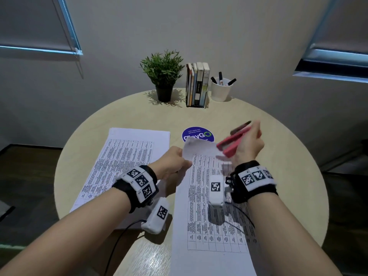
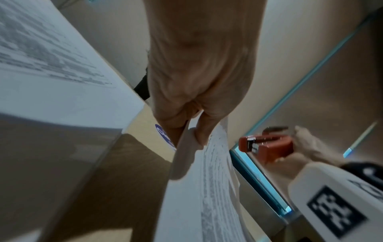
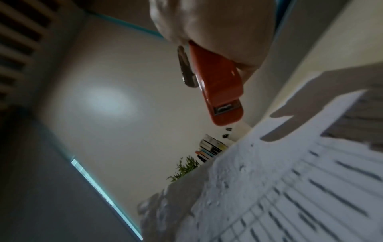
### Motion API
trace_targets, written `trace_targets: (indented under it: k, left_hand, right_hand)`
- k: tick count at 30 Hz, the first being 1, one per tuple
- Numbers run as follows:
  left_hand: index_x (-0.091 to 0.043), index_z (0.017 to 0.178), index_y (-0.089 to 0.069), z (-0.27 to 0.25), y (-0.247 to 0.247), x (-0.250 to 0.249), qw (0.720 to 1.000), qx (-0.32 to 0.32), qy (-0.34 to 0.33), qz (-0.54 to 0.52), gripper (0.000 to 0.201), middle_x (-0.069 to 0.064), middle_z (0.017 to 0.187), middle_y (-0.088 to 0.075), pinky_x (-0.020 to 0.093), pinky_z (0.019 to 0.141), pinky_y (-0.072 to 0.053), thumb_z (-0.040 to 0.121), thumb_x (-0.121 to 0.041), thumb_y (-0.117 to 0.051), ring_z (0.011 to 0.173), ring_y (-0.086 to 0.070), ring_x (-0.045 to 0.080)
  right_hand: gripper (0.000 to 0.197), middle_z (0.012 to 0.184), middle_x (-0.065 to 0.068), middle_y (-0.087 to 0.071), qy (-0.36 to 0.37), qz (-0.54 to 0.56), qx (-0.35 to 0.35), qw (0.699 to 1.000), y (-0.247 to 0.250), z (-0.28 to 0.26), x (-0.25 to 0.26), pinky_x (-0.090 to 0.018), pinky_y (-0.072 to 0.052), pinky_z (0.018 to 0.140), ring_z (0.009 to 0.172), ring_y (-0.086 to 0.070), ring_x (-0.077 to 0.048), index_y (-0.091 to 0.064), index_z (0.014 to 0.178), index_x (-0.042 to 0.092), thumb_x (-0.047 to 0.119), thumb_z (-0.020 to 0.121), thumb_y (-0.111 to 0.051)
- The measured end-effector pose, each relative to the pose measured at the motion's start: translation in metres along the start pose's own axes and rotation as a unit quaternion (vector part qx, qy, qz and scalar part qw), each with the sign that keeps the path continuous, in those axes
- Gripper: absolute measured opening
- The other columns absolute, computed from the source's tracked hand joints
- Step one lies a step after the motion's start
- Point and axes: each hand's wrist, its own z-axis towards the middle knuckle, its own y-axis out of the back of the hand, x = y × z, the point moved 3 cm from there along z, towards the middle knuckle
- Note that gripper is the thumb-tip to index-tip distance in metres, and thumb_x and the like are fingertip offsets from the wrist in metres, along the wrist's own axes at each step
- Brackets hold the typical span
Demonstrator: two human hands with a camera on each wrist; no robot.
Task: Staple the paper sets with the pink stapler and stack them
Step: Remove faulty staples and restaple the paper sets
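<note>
My left hand [image 1: 174, 162] pinches the left edge of a printed paper set [image 1: 211, 214] near its top corner and lifts that end off the round table [image 1: 119, 116]. The left wrist view shows thumb and fingers [image 2: 199, 131] clamped on the sheet edge [image 2: 207, 188]. My right hand [image 1: 249, 144] grips the pink stapler [image 1: 231, 146], blurred, its mouth pointing left at the paper's top right corner. The stapler [image 3: 215, 85] hangs just above the paper [image 3: 279, 180] in the right wrist view. A second paper set [image 1: 123, 156] lies flat on the left.
At the table's far edge stand a potted plant [image 1: 163, 76], a row of books [image 1: 197, 84] and a white cup of markers [image 1: 221, 90]. A round blue sticker [image 1: 198, 134] sits behind the lifted paper. Dark floor surrounds the table.
</note>
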Motion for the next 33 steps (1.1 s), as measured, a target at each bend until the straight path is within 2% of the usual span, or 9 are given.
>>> trace_targets:
  k: [3,7,9,12,15,18,21,29,33]
  left_hand:
    - [-0.013,0.068,-0.060,-0.004,0.001,-0.003,0.999,-0.003,-0.050,0.016,0.024,-0.003,0.065,-0.064,0.012,0.047,-0.043,0.089,-0.001,-0.059,0.057,-0.060,0.005]
    - [-0.003,0.078,-0.063,-0.010,-0.001,-0.008,0.996,-0.017,-0.085,0.026,0.012,-0.003,0.068,-0.064,0.012,0.052,-0.047,0.089,-0.001,-0.060,0.056,-0.060,0.002]
    - [0.002,0.084,-0.064,-0.012,-0.001,-0.013,0.995,-0.012,-0.098,0.028,0.007,0.001,0.072,-0.065,0.015,0.056,-0.048,0.089,-0.002,-0.060,0.063,-0.061,0.008]
    - [-0.005,0.076,-0.060,-0.014,-0.003,-0.018,0.994,-0.003,-0.105,0.036,0.013,0.001,0.068,-0.062,0.011,0.050,-0.046,0.089,-0.003,-0.060,0.058,-0.059,0.005]
    - [-0.012,0.063,-0.049,-0.014,-0.007,-0.021,0.993,-0.005,-0.107,0.050,0.030,0.000,0.059,-0.052,0.014,0.046,-0.039,0.088,-0.003,-0.061,0.051,-0.049,0.008]
    - [-0.014,0.058,-0.045,-0.011,-0.010,-0.019,0.993,-0.001,-0.109,0.045,0.036,0.001,0.057,-0.049,0.026,0.054,-0.037,0.086,-0.003,-0.064,0.055,-0.048,0.014]
    - [-0.009,0.064,-0.050,-0.009,-0.013,-0.018,0.993,0.000,-0.105,0.053,0.027,0.008,0.065,-0.054,0.031,0.060,-0.041,0.086,-0.005,-0.064,0.063,-0.054,0.022]
    - [-0.012,0.063,-0.053,-0.008,-0.016,-0.018,0.992,0.000,-0.107,0.063,0.027,0.001,0.064,-0.055,0.031,0.061,-0.043,0.087,-0.003,-0.063,0.060,-0.053,0.016]
    - [0.004,0.080,-0.065,-0.007,-0.019,-0.018,0.992,0.005,-0.110,0.062,0.012,0.007,0.072,-0.062,0.033,0.064,-0.045,0.087,-0.006,-0.064,0.067,-0.057,0.020]
  right_hand:
    - [0.036,0.072,-0.010,-0.062,0.157,0.021,0.029,0.987,-0.017,-0.010,0.026,-0.033,-0.054,0.048,0.054,-0.061,-0.023,-0.051,0.079,0.015,0.046,0.098,-0.051]
    - [0.033,0.065,-0.005,-0.059,0.220,-0.058,0.075,0.971,-0.028,-0.018,0.027,-0.019,-0.044,0.037,0.038,-0.053,-0.005,-0.051,0.081,0.012,0.040,0.099,-0.052]
    - [0.034,0.069,-0.005,-0.060,0.214,-0.105,0.108,0.965,-0.031,-0.016,0.016,-0.021,-0.048,0.043,0.045,-0.057,-0.006,-0.053,0.079,0.013,0.042,0.098,-0.052]
    - [0.034,0.070,-0.001,-0.059,0.183,-0.138,0.142,0.963,-0.037,-0.019,0.006,-0.028,-0.052,0.056,0.056,-0.058,-0.008,-0.053,0.073,0.019,0.044,0.096,-0.054]
    - [0.037,0.061,0.004,-0.054,0.176,-0.127,0.157,0.963,-0.049,-0.029,0.003,-0.027,-0.051,0.056,0.049,-0.055,-0.004,-0.051,0.067,0.020,0.043,0.096,-0.055]
    - [0.040,0.054,0.006,-0.052,0.171,-0.102,0.155,0.968,-0.059,-0.036,0.003,-0.024,-0.047,0.053,0.044,-0.052,-0.004,-0.049,0.063,0.019,0.041,0.096,-0.057]
    - [0.041,0.054,0.006,-0.051,0.167,-0.099,0.152,0.969,-0.064,-0.040,0.001,-0.025,-0.047,0.056,0.044,-0.051,-0.004,-0.049,0.062,0.019,0.042,0.095,-0.057]
    - [0.043,0.051,0.007,-0.055,0.173,-0.096,0.129,0.972,-0.065,-0.040,-0.001,-0.032,-0.053,0.059,0.048,-0.056,-0.009,-0.052,0.061,0.018,0.043,0.095,-0.057]
    - [0.043,0.051,0.007,-0.054,0.174,-0.095,0.117,0.973,-0.065,-0.039,-0.003,-0.030,-0.051,0.059,0.048,-0.056,-0.009,-0.052,0.060,0.018,0.042,0.095,-0.057]
